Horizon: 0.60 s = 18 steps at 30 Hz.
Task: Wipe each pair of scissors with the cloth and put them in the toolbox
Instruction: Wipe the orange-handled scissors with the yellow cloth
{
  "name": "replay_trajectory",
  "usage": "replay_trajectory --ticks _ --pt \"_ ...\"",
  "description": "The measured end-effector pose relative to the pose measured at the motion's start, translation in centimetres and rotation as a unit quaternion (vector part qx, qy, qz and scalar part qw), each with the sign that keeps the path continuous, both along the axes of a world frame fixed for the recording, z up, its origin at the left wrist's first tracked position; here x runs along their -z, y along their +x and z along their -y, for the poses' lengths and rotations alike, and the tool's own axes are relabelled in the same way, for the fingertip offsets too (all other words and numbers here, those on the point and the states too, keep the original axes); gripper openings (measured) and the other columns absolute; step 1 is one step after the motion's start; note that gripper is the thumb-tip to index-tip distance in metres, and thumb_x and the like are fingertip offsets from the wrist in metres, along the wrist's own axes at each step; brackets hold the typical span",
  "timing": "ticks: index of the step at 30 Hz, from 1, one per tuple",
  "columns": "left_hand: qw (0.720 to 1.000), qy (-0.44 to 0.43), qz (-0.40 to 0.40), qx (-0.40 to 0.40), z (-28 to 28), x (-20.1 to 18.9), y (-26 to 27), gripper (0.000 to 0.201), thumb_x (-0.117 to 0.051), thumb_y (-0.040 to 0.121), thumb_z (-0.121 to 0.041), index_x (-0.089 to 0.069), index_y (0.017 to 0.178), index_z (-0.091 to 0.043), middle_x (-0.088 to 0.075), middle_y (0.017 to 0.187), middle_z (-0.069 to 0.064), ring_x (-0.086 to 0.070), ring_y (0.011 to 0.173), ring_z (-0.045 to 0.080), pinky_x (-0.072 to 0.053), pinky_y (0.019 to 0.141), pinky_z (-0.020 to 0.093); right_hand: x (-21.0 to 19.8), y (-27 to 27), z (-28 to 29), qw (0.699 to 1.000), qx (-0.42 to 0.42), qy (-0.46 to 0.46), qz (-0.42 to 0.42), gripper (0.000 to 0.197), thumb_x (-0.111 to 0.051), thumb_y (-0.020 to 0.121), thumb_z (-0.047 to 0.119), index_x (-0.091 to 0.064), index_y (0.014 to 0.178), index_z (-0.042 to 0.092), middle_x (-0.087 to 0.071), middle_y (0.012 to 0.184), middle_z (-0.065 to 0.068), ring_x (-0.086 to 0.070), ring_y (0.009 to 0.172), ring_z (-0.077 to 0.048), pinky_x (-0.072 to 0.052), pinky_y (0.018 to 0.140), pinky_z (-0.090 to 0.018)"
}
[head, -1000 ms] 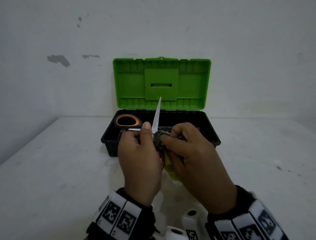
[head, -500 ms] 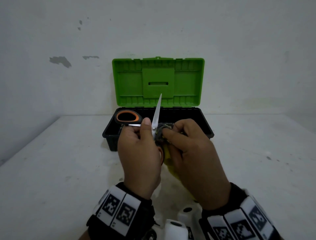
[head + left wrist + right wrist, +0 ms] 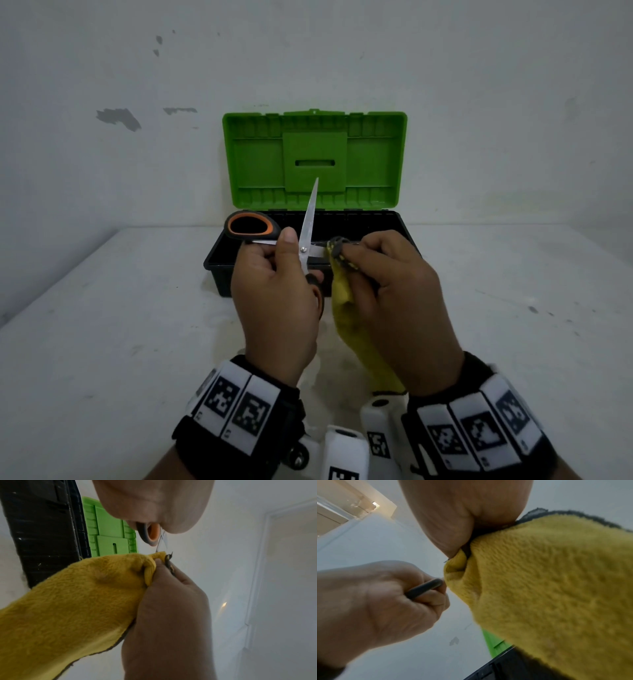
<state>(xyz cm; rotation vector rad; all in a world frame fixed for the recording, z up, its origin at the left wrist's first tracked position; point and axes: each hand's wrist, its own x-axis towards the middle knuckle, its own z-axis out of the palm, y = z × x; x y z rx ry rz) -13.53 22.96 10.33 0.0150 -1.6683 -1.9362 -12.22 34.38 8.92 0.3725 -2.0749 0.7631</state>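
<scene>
A pair of scissors with black and orange handles is held above the table, in front of the toolbox. Its blades are spread: one points up, the other points right. My left hand grips the scissors near the pivot, with the lower handle inside its curled fingers. The orange-lined handle sticks out to the left. My right hand pinches a yellow cloth with a dark edge around the right-pointing blade, and the rest of the cloth hangs below. That blade's tip is hidden.
The black toolbox stands open at the back of the white table. Its green lid is upright against the wall. The inside of the box is dark. White camera housings sit below my wrists.
My right hand has slid the cloth to the right along the horizontal blade, away from the pivot. The left hand keeps its hold on the scissors.
</scene>
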Motion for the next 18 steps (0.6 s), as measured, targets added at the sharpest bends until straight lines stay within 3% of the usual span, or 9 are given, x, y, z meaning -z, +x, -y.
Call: replay_trajectory --ticks 2,4,7,9,12,18 --pt "1.000 -0.017 -0.005 -0.023 -0.1 0.2 -0.2 0.038 -0.053 0.099 -0.028 -0.051 0.079 0.004 -0.049 0.052 -0.003 -0.046 0.043 0.015 -0.045 0.045 0.030 -0.1 0.3 0.8 1.000 -0.014 0.000 -0.001 0.016 -0.061 0.091 0.010 -0.074 0.100 0.005 -0.059 0.089 -0.004 -0.055 0.076 -0.014 -0.041 0.069 -0.012" --pt "0.999 -0.032 -0.012 -0.033 0.1 0.4 -0.4 0.037 -0.053 0.099 -0.031 -0.052 0.078 0.000 -0.051 0.057 0.003 -0.044 0.044 0.007 -0.041 0.045 0.024 -0.2 0.6 1.6 0.999 -0.036 0.009 -0.009 0.025 -0.054 0.092 0.017 -0.074 0.100 0.004 -0.058 0.089 -0.005 -0.054 0.076 -0.015 -0.045 0.068 -0.018" --pt "0.999 -0.025 -0.008 -0.022 0.3 0.3 -0.1 0.038 -0.054 0.099 -0.031 -0.051 0.078 0.001 -0.052 0.059 0.014 -0.045 0.045 0.012 -0.043 0.045 0.029 -0.5 0.7 1.2 0.999 -0.036 0.027 -0.019 0.028 -0.051 0.093 0.019 -0.074 0.101 0.004 -0.059 0.090 -0.006 -0.057 0.076 -0.018 -0.048 0.066 -0.025" --pt "1.000 0.005 -0.006 -0.006 0.3 0.0 0.2 0.037 -0.054 0.099 -0.027 -0.048 0.075 0.000 -0.047 0.051 0.003 -0.043 0.042 0.010 -0.043 0.043 0.029 -0.3 0.7 0.4 0.999 -0.016 0.042 -0.017 0.019 -0.059 0.092 0.011 -0.074 0.101 0.004 -0.060 0.090 -0.006 -0.057 0.076 -0.018 -0.050 0.066 -0.028" --pt "0.999 0.041 0.000 0.009 0.4 -0.2 0.2 0.030 -0.053 0.100 -0.022 -0.049 0.075 -0.007 -0.054 0.049 -0.012 -0.055 0.041 0.006 -0.048 0.043 0.028 0.2 0.8 -0.6 0.999 0.005 0.041 -0.007 0.015 -0.064 0.090 0.007 -0.075 0.100 0.006 -0.059 0.089 -0.005 -0.056 0.075 -0.017 -0.051 0.065 -0.029" --pt "0.998 0.060 0.005 0.020 0.2 0.0 0.3 0.028 -0.053 0.100 -0.023 -0.051 0.077 -0.008 -0.057 0.052 -0.013 -0.062 0.045 0.010 -0.047 0.043 0.026 0.4 1.3 -1.8 0.999 0.016 0.044 -0.012 0.016 -0.064 0.090 0.009 -0.075 0.101 0.008 -0.059 0.089 -0.004 -0.056 0.077 -0.015 -0.050 0.065 -0.029"
